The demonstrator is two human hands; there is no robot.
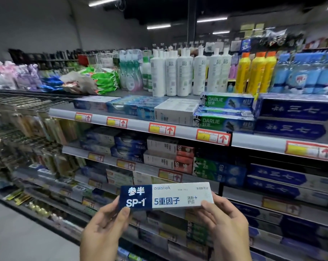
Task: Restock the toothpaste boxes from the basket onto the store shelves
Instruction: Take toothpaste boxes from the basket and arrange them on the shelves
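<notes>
Far left, hanging goods [18,129] are too blurred to name. Green packs [104,80] lie on the unit's top, towards its left end.

Low in view, the left hand [104,228] has its grip closed on the dark-blue left end of the box [167,197], with the thumb [125,212] on the front face and the fingers curled round behind. The box is level, its long side running across and its printed face towards the camera, blue at the left and white at the right. It is in the air in front of the lower shelves and touches none of them.

Above it, white boxes [174,112] sit at the front edge of the top shelf [138,126], with white bottles [178,74] standing behind. More SP boxes [167,161] are stacked on the second shelf [147,170].

The right hand [223,223] has its grip closed on the box's white right end, thumb in front and fingers behind.

Further right on the top shelf, Darlie boxes [225,102] are stacked at the front edge, touching the white boxes. Yellow bottles [253,72] stand behind them. Blue boxes [294,110] are stacked at the right end.
</notes>
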